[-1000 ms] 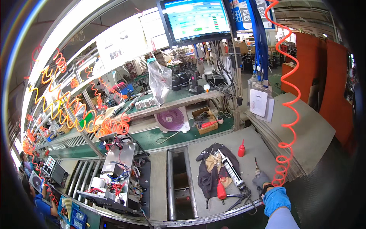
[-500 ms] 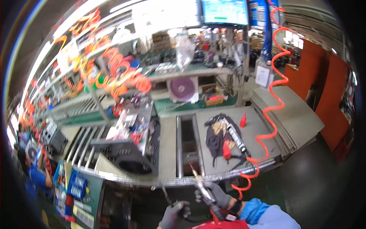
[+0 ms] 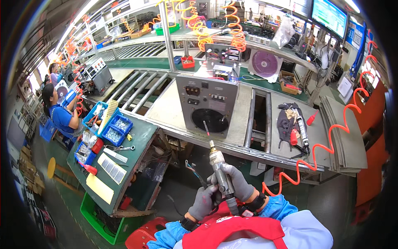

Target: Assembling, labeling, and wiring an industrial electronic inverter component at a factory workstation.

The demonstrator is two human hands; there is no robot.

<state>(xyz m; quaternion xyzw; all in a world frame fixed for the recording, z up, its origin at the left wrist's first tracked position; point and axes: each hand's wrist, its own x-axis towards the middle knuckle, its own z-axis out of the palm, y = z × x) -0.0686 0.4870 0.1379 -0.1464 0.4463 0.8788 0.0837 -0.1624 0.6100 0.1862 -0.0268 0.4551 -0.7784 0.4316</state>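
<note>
Both hands gloved in grey, close to the chest at the lower middle of the view. Right hand [image 3: 239,184] closed around the body of a pneumatic screwdriver [image 3: 220,172], held nearly upright, bit end pointing up and away toward a grey metal unit [image 3: 206,103] with a round black fan grille, standing on the roller conveyor [image 3: 137,89]. Left hand [image 3: 204,202] curled shut against the tool's lower part, beside the right. Orange coiled air hose [image 3: 331,137] runs off to the right. Green table [image 3: 141,135] to the left carries blue parts bins [image 3: 116,128]. Another person in blue [image 3: 62,116] sits at far left.
</note>
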